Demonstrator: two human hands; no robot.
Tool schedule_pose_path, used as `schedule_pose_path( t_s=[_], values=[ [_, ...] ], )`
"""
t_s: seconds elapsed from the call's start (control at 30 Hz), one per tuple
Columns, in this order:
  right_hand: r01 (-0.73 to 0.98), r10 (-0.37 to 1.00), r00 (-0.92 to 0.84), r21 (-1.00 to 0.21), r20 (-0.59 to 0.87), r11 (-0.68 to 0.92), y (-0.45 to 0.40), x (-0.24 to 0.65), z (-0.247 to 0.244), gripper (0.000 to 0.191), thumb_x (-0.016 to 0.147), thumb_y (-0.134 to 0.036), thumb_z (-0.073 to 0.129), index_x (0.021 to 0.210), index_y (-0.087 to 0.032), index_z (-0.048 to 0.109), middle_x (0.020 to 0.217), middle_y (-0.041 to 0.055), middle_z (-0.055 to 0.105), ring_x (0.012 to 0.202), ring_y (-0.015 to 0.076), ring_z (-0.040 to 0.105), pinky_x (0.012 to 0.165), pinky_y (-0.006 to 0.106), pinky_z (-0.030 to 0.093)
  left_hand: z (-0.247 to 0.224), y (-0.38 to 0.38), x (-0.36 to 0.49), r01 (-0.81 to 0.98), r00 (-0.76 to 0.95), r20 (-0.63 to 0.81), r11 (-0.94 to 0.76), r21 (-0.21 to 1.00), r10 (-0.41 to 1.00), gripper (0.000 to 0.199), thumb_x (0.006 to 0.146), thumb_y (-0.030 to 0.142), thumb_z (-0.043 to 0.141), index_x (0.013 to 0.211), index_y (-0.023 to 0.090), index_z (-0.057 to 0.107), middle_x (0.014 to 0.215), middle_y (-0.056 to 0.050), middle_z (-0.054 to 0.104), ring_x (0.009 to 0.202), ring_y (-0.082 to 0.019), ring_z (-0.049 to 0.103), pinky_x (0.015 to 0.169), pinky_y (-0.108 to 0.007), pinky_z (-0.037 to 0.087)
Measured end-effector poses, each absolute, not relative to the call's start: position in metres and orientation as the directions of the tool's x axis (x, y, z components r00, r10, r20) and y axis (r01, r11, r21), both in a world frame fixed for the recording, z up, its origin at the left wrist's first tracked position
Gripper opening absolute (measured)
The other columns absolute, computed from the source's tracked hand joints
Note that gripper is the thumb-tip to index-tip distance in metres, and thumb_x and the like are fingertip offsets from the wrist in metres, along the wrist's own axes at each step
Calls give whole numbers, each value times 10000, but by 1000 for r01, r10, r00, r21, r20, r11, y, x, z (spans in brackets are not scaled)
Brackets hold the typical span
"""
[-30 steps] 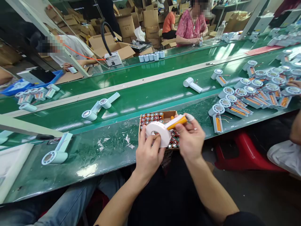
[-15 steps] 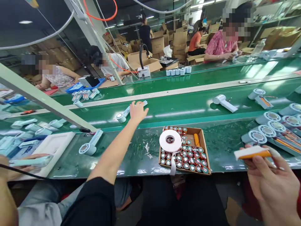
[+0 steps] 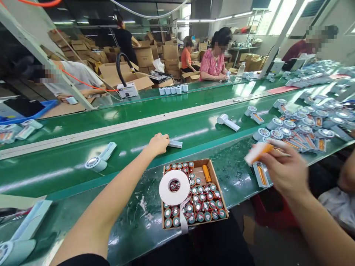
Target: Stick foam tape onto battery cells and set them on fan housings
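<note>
My left hand (image 3: 160, 143) is closed at the belt around a light-blue fan handle (image 3: 175, 144). Its free end sticks out to the right; the rest is hidden under my fingers. On the right, my right hand (image 3: 283, 168) pinches an orange battery (image 3: 266, 148) with a white strip (image 3: 253, 153) on one face, held above the table edge and slightly blurred. Between my hands stands a cardboard box (image 3: 223, 199) of upright batteries with red wires. A roll of white tape (image 3: 166, 188) lies on them, its loose end hanging over the front. One orange battery (image 3: 206, 173) lies flat inside.
A light-blue fan (image 3: 95, 163) lies left on the green belt (image 3: 133, 129), another fan (image 3: 227, 122) right. Many fan housings (image 3: 302, 125) with orange batteries crowd the right. A fan body (image 3: 19, 245) sits lower left. Several people work across the belt.
My view has swung right, shifting the box and belt leftward in the picture. My left hand, spread over a fan before, is now closed. The right hand still holds the battery, now tilted.
</note>
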State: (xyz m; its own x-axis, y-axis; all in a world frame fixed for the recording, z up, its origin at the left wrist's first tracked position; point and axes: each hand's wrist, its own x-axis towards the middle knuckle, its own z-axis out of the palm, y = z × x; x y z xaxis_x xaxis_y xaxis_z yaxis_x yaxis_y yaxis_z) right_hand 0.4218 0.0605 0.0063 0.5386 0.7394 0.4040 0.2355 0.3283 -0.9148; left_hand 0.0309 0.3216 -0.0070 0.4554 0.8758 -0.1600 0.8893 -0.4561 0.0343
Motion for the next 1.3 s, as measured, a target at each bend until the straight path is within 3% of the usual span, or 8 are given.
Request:
schedule_pose_path(
  t_s=[0.1, 0.2, 0.33, 0.47, 0.67, 0.83, 1.03, 1.3],
  values=[
    [242, 869, 203, -883, 451, 402, 147, 351, 17, 442, 857, -424, 825, 1234, -231, 696, 1080, 86, 787, 999, 275, 767, 910, 439, 635, 0, 328, 44, 881, 472, -212, -468, 71, 856, 207, 806, 372, 738, 991, 283, 765, 1226, -67, 728, 1183, -276, 625, 1046, -405, 499],
    [585, 887, -206, -675, 413, 450, 219, 293, 11, 375, 989, -338, 667, 1343, -219, 633, 1101, 64, 780, 980, 210, 756, 913, 332, 587, 12, 333, 40, 879, 476, -250, -463, 109, 843, 271, 896, 442, 695, 1082, 252, 743, 1184, -57, 744, 1106, -226, 669, 1008, -396, 521],
    [715, 861, -427, -481, 275, 508, 277, 250, -2, 295, 967, -265, 700, 1257, -216, 689, 997, 70, 786, 955, 254, 740, 856, 313, 523, 13, 330, 41, 901, 432, -197, -413, 130, 880, 355, 1012, 480, 576, 1187, 193, 688, 1214, -86, 713, 1109, -223, 670, 1016, -448, 524],
    [760, 853, -484, -389, 194, 520, 298, 250, -12, 219, 952, -258, 708, 1165, -208, 718, 956, 81, 780, 918, 281, 730, 808, 313, 485, 3, 326, 53, 918, 391, -148, -375, 126, 908, 380, 1033, 477, 551, 1243, 178, 655, 1212, -97, 696, 1105, -227, 668, 1017, -473, 530],
    [809, 888, -407, -366, 216, 460, 298, 279, -24, 327, 1049, -302, 559, 1358, -196, 569, 1125, 78, 762, 1038, 215, 710, 841, 265, 479, 0, 325, 60, 883, 468, -198, -452, 123, 861, 332, 959, 459, 670, 1172, 207, 708, 1308, -92, 677, 1218, -255, 624, 1082, -501, 488],
    [826, 874, -448, -286, 190, 485, 290, 279, -22, 251, 1042, -314, 565, 1275, -233, 613, 1141, 69, 755, 1047, 237, 701, 833, 278, 458, 3, 326, 66, 877, 481, -203, -468, 112, 853, 248, 959, 375, 689, 1119, 188, 722, 1307, -90, 679, 1230, -254, 621, 1098, -517, 481],
    [872, 889, -447, -175, 97, 458, 303, 276, -12, 284, 1013, -315, 603, 1263, -185, 641, 1051, 147, 756, 975, 305, 712, 770, 308, 461, 4, 330, 78, 919, 386, -135, -367, 147, 913, 311, 1016, 421, 606, 1187, 172, 683, 1205, -88, 701, 1119, -226, 669, 1032, -482, 535],
    [860, 875, -484, -196, -13, 472, 302, 271, -17, 307, 1044, -384, 608, 1252, -164, 656, 1091, 125, 722, 989, 251, 699, 910, 402, 551, -6, 332, 99, 953, 249, -69, -232, 193, 966, 367, 1019, 467, 586, 1212, 163, 660, 1186, -93, 694, 1086, -225, 672, 1000, -474, 545]
  ],
)
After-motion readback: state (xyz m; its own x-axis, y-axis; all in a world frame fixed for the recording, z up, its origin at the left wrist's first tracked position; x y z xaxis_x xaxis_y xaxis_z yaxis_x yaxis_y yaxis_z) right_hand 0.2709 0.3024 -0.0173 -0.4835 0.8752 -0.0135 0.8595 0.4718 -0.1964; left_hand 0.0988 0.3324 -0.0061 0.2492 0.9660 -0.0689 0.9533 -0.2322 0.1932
